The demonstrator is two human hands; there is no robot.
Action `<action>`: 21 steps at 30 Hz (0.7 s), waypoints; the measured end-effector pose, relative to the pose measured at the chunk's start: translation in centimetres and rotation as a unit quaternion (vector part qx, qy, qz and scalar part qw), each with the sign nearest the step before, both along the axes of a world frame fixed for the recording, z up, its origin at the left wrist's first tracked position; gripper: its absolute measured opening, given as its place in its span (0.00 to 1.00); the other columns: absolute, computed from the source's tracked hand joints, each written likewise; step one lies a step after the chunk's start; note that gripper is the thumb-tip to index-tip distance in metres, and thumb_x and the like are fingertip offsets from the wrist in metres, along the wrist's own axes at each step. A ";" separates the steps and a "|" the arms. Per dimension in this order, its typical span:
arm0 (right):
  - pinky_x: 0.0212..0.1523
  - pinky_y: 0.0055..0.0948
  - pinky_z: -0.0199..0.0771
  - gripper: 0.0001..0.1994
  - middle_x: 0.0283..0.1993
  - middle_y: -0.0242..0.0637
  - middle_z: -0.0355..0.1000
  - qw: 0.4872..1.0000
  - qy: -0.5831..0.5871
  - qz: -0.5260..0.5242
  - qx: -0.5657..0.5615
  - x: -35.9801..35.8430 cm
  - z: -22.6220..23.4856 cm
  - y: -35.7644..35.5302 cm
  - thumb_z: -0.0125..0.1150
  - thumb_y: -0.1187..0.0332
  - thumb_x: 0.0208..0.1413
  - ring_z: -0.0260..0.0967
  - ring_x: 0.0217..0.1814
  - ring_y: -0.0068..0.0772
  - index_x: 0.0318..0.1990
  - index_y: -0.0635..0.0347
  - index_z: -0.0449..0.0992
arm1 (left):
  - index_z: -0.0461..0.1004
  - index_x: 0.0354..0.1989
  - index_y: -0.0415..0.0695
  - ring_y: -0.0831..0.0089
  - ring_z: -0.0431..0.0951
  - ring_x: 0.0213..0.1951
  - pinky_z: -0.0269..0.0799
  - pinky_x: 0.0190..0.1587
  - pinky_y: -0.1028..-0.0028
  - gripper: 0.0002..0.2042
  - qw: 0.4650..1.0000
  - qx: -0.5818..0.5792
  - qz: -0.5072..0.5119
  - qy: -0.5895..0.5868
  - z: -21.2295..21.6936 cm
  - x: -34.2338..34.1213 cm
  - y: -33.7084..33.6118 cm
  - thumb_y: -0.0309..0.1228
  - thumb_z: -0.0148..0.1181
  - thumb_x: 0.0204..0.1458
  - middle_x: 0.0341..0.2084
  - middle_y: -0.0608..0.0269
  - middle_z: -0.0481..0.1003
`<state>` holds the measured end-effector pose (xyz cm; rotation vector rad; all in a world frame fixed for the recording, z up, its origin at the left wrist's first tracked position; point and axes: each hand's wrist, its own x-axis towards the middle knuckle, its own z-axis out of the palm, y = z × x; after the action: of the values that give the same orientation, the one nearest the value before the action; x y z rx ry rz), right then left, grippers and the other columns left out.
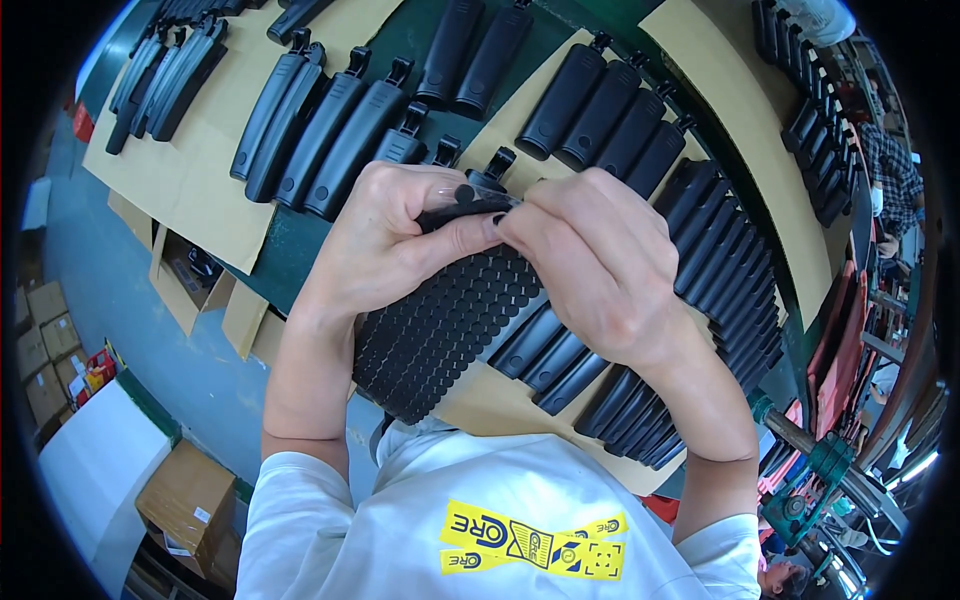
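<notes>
While the left hand (pixel 388 245) pinches the dotted black sheet (pixel 445 315) by its upper edge, seemingly steadying it, the right hand (pixel 605 262) bunches its fingers there, can't tell if gripping. Sheet hangs near the shirt (pixel 345 545), black plastic parts (pixel 358 145) rowed beyond, probably for reach.

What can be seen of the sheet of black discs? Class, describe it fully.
The sheet of black discs bears close-set rows of small, dark, round pieces, with a bare, translucent-looking strip along its right side. It looks thin and flexible, perhaps plastic-backed, and curls at the top. The left hand grips its upper edge; the right hand meets it there, fingertips partly hidden. The sheet slopes down toward the shirt.
</notes>
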<state>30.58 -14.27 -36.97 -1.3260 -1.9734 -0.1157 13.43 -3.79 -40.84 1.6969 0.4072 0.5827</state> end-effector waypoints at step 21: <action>0.32 0.18 0.63 0.04 0.29 0.27 0.70 0.891 0.137 -0.098 -0.421 9.7 0.3 4.6 0.64 0.77 0.59 0.60 0.29 0.17 0.31 0.66 0.78 | 0.78 0.23 0.36 0.77 0.61 0.18 0.57 0.24 0.76 0.10 1.000 0.007 -0.005 -0.016 -0.2 -0.1 0.3 0.25 0.70 0.53 0.16 0.67 0.71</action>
<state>40.30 -9.69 -36.65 -1.9391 -1.6733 0.8828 13.37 -3.50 -41.08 1.7004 0.3710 0.6062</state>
